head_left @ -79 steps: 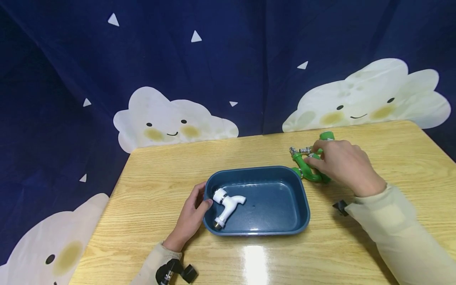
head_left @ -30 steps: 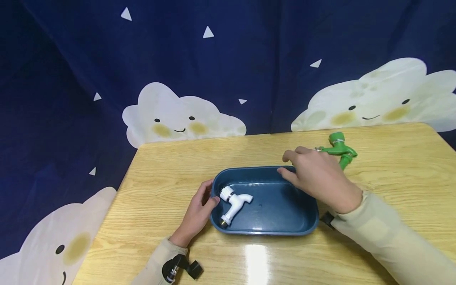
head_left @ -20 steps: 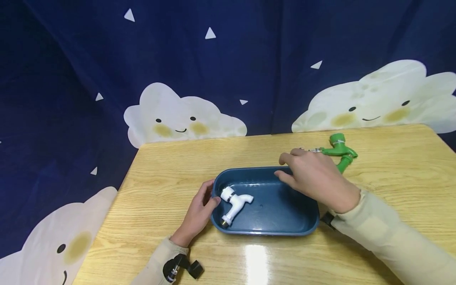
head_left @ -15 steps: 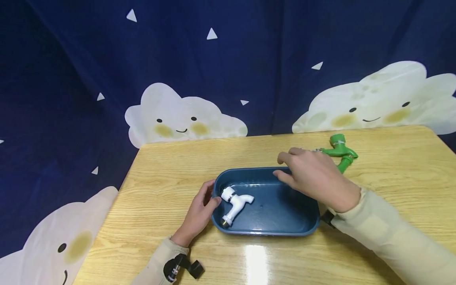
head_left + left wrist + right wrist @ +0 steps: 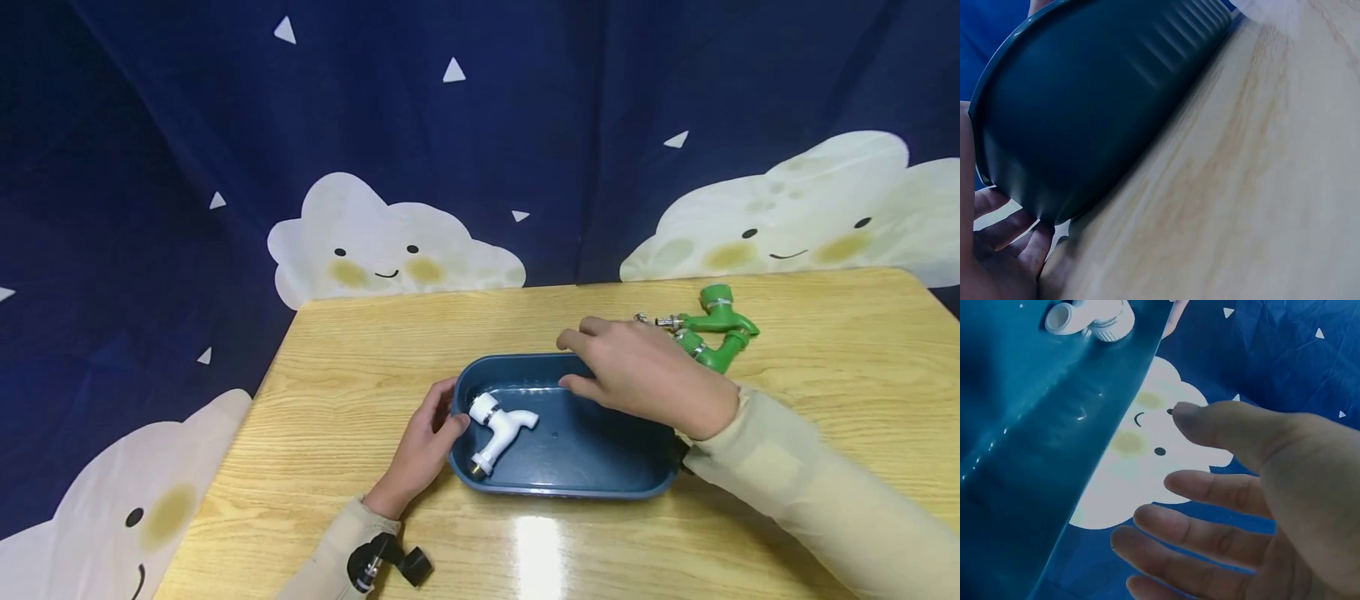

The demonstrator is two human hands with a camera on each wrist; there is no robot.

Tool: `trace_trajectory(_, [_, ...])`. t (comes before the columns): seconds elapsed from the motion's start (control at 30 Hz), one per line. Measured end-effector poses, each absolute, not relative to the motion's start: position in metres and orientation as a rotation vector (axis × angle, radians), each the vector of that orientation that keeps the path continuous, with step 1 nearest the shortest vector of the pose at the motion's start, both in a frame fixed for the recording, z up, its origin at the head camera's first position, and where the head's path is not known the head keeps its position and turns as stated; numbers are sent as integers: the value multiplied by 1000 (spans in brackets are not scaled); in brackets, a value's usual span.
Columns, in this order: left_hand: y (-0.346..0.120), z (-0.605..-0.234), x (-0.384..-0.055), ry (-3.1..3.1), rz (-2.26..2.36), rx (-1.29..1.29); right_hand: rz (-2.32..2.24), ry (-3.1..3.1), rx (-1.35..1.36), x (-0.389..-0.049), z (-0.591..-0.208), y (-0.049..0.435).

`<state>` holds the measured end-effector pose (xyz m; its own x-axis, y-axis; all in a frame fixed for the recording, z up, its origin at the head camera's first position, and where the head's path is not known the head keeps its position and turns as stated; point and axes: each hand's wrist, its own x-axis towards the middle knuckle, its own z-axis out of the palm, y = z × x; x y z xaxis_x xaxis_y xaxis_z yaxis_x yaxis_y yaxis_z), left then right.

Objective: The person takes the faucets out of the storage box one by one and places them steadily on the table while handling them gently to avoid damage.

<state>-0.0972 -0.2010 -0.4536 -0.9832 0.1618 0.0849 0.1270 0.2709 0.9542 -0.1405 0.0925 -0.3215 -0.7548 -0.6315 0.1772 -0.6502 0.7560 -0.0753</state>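
My left hand (image 5: 416,446) grips the left end of a blue plastic basin (image 5: 562,493), thumb at the rim. In the left wrist view its fingers (image 5: 1034,247) touch the outer wall. A white tap (image 5: 501,429) with a ribbed knob lies in the basin's left part. My right hand (image 5: 637,371) hovers over the basin's far right edge. The right wrist view shows its fingers spread and holding nothing. Just beyond it are green taps (image 5: 720,321) with metal ends, lying close together; the hand covers part of them.
The basin stands on a light wooden table (image 5: 337,358). Behind the table hangs a dark blue curtain (image 5: 375,108) with white clouds. A black wrist camera mount (image 5: 386,562) sits at the left sleeve.
My right hand has left the green taps and moved leftward over the basin, drifting slightly further left lately. The left hand keeps its grip; the view has shifted a little.
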Motion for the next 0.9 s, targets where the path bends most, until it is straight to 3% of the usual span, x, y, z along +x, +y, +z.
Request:
trace_trajectory(0.43, [-200,-453,-97,2490,1859,262,197,-2792,1457,-149,-333,78])
trace_trajectory(0.9, [-200,-452,-96,2482,1857,258,236,-2751,1568,-150,-346,63])
